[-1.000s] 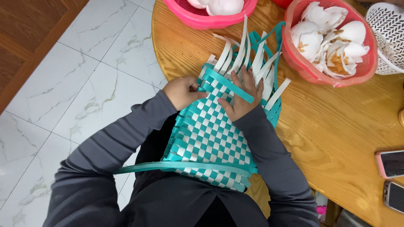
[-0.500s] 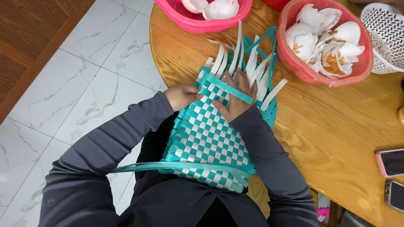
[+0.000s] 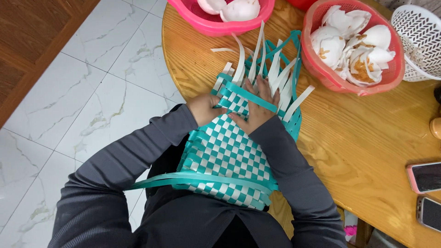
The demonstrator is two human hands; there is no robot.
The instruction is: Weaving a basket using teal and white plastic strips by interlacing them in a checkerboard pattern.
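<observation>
A half-woven basket (image 3: 227,151) of teal and white plastic strips lies between my lap and the edge of a round wooden table (image 3: 367,151). Loose white and teal strip ends (image 3: 271,64) stick up from its far end. My left hand (image 3: 204,109) pinches the weave at its left side. My right hand (image 3: 257,108) lies flat on the weave with fingers spread, under a teal strip (image 3: 250,94) that crosses them diagonally. Both arms wear dark grey sleeves.
On the table stand a pink basket (image 3: 220,23) and a red basket (image 3: 353,78), both holding white shell-like pieces, and a white perforated basket (image 3: 422,41). Two phones (image 3: 425,177) lie at the right edge. Marble floor tiles (image 3: 92,105) lie to the left.
The view has shifted slightly. My hands stay on the weave, working the teal strip across the far end; the loose strips have shifted a little.
</observation>
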